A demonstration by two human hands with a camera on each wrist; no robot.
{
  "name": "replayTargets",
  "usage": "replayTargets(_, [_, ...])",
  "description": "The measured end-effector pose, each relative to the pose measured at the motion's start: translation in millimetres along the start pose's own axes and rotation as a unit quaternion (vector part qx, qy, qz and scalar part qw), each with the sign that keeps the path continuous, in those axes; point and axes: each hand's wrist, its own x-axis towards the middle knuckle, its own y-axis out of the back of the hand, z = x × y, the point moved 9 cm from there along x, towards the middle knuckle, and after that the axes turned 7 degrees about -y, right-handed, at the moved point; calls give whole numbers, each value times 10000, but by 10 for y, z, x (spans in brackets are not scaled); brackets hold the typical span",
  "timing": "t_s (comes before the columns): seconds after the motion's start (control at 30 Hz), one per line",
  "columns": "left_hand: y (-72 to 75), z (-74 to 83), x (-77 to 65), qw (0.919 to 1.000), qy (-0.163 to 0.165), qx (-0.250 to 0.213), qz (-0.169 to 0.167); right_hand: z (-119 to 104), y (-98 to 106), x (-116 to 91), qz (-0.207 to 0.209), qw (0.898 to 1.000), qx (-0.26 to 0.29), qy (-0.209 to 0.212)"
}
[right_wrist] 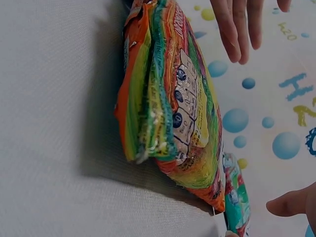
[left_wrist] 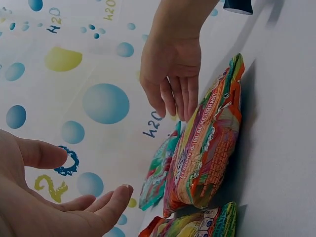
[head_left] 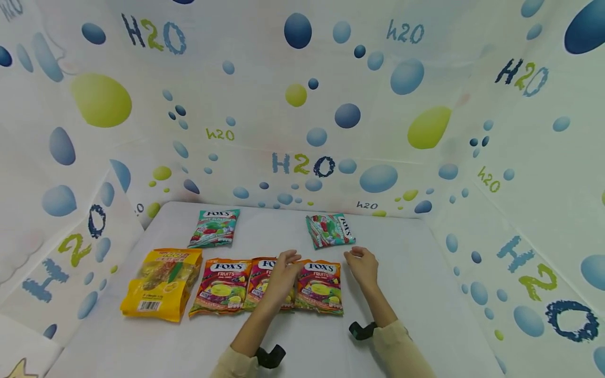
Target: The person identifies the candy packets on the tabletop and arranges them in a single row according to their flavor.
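Three orange-and-purple Fox's Fruits candy bags lie side by side: a left bag (head_left: 221, 287), a middle bag (head_left: 258, 281) and a right bag (head_left: 319, 289). My left hand (head_left: 284, 274) hovers over the gap between the middle and right bags, and its forearm hides part of the middle one. In the left wrist view its thumb (left_wrist: 47, 154) and fingers are spread apart with nothing between them. Just past the right bag's right edge is my right hand (head_left: 365, 266), fingers loosely bent and holding nothing.
Two teal Fox's candy bags lie farther back, one at left (head_left: 215, 228) and one at right (head_left: 330, 231). A large yellow bag (head_left: 163, 283) is left of the row. Patterned wall sheets (head_left: 255, 142) enclose the white table (head_left: 402, 252) at the back and both sides.
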Motion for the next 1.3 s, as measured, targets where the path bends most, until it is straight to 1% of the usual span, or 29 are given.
replayTargets(0.1, [-11,-17,18,10000,39,-53,-36,14,-14,26,33,10000,11,-70])
replayTargets(0.3, [-29,-42,71,9999,90,-75,-97,2,-50,56,-10,9994,229,-252])
replayTargets(0.47, [-41,-57,114,9999,100,37,-86,33,-71,78,-49,9968,542,-593])
replayTargets(0.6, [-72,-70,141,9999,85,29,-129,71,-65,108,-6,9939,747,-807])
replayTargets(0.7, [-94,-86,160,9998,164,23,-120,93,-61,125,24,9905,981,-964])
replayTargets(0.83, [-104,-90,195,9996,240,148,-49,113,-113,156,-77,9795,1610,-1212])
replayTargets(0.9, [-117,-90,220,9995,243,208,-51,115,-153,179,-141,9714,1985,-1299])
replayTargets(1.03, [-147,-102,270,9992,252,295,-72,106,-190,222,-113,9623,2311,-1427])
replayTargets(1.13, [-163,-126,305,9989,291,357,-59,95,-200,240,-63,9534,2589,-1550])
replayTargets(1.3, [-191,-143,338,9986,348,393,-113,73,-211,247,-35,9287,3262,-1765])
